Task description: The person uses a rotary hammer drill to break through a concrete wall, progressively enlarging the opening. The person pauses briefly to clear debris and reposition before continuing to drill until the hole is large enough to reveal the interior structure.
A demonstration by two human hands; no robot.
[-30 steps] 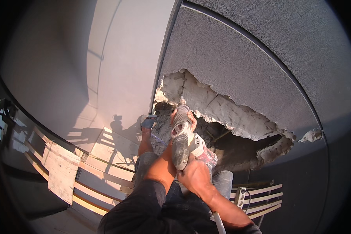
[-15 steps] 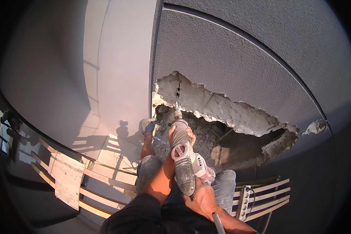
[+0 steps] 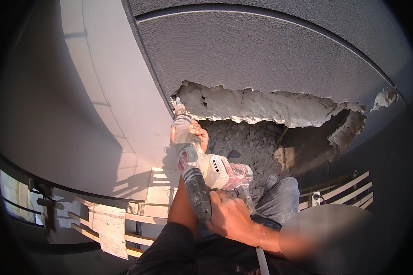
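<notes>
A dusty grey and red demolition hammer points away from me. My left hand is closed round its front grip. My right hand is closed on the rear handle. The chisel bit reaches the upper left end of a jagged broken band in the grey rough-plastered wall, near the corner with the smooth white wall; whether it touches is hard to tell. Below the band, a dark cavity holds crumbled rubble.
My dusty jeans knee is beside the rubble. Slatted boards with a pale panel stand lower left, more slats at lower right with a white power strip. A window shows at the far left. A pale strap or hose hangs below my right forearm.
The hammer and both hands have swung up and left, the bit now at the broken band's left end. The view has shifted, and my left foot no longer shows at the left.
</notes>
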